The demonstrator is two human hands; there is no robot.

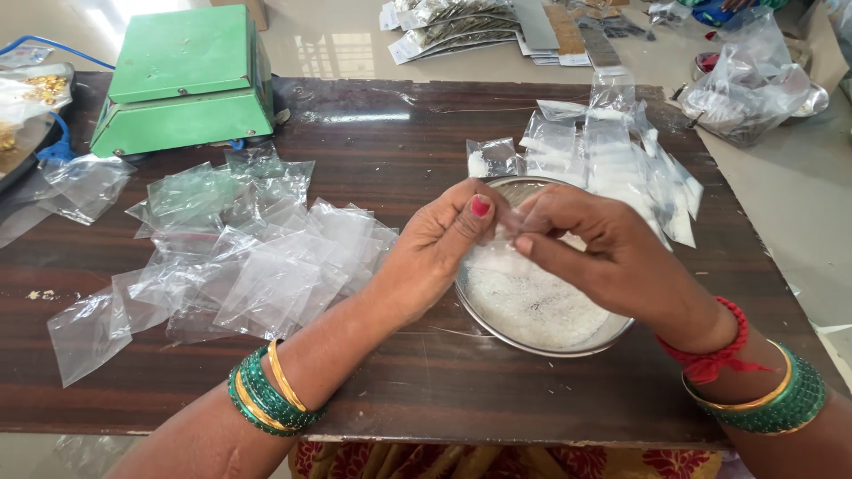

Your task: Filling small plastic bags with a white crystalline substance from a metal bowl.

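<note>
Over the bowl of white grains, my left hand and right hand pinch a small clear bag between closed fingertips, so spills fall back in, with empty bags left of it and filled ones behind.

Single head-worn view, looking steeply down and forward from above the person's chest. Close range: both forearms enter from the bottom edge, left hand and right hand meet near frame centre over a steel bowl. The dark wooden table fills most of the frame, its near edge along the bottom. The far edge and pale floor show at top, with a green scale top left. No second view to overlap.
</note>
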